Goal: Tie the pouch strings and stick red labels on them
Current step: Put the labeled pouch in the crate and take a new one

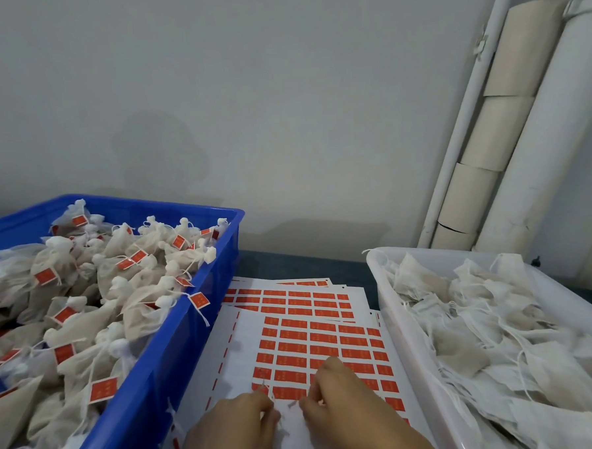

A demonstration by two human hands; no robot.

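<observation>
My left hand (236, 425) and my right hand (338, 402) are close together at the bottom centre, over a sheet of red labels (314, 347). Each hand pinches an end of a thin white pouch string (282, 412) that shows between the fingertips. The pouch it belongs to is hidden under my hands. A blue crate (177, 337) on the left is heaped with tied pouches (95, 289) carrying red labels. On the right, a white tray (381, 281) holds untied pouches (491, 320) with loose strings.
More label sheets (291, 296) lie under the top one, between the crate and the tray. A grey wall is behind the table. White pipes (537, 150) with beige wrapping run up the right corner.
</observation>
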